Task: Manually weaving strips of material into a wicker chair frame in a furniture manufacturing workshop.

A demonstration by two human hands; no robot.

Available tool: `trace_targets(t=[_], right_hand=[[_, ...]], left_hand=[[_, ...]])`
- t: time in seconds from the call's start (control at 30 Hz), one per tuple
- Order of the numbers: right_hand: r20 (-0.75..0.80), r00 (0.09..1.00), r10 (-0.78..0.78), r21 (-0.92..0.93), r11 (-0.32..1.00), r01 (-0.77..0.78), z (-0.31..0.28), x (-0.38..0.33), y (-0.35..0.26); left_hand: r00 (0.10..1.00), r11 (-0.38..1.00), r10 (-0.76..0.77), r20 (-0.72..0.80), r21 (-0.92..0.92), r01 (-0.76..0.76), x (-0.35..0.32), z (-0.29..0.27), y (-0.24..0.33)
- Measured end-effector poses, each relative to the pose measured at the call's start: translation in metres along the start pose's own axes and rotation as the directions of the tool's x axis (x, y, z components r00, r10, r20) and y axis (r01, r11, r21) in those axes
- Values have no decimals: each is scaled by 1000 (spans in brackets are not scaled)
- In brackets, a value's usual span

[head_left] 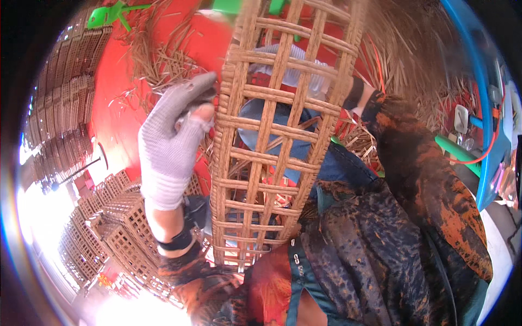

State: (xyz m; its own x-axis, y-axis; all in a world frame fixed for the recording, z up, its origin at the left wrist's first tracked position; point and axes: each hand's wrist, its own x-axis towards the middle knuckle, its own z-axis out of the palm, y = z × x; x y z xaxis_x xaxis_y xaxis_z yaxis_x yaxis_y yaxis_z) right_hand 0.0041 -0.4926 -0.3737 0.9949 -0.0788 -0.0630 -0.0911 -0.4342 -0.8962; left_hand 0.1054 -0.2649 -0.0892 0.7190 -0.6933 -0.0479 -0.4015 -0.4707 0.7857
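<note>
While the basket [272, 136] stands long-axis upright on the lap | gloved left hand [176, 130] pinches its left rim | right hand [304, 68] behind the lattice, grip unclear | finished baskets [117, 228] lower left

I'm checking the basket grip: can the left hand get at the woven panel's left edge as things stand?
Probably yes: the gloved left hand is already at the left edge of the woven rattan panel, thumb against it, with nothing between them.

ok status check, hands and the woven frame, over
Left hand gloved, gripping the left edge of the woven frame. Right hand behind the frame's upper part, grip unclear. Loose straw on the red floor, nothing blocking.
</note>
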Motion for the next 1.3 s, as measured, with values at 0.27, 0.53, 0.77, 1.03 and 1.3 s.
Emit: trace_targets(t=[0.27, 0.53, 0.77, 1.03, 1.3], right_hand=[[26, 941, -337, -284, 900, 330, 35, 124, -62], [107, 952, -285, -700, 658, 276, 63, 226, -147], [249, 772, -585, -737, 402, 543, 55, 228, -126], [218, 907, -360, -799, 469, 378, 58, 199, -111], [453, 868, -205, -821, 285, 495, 58, 170, -92]], left_hand=[[954, 811, -105, 281, 580, -82, -99, -45, 57], [957, 320, 8, -291, 907, 273, -158, -35, -58], [849, 387, 214, -484, 840, 381, -133, -93, -148], [837, 387, 264, -480, 847, 364, -123, -102, -193], [805, 406, 223, -550, 803, 436, -97, -101, -214]])
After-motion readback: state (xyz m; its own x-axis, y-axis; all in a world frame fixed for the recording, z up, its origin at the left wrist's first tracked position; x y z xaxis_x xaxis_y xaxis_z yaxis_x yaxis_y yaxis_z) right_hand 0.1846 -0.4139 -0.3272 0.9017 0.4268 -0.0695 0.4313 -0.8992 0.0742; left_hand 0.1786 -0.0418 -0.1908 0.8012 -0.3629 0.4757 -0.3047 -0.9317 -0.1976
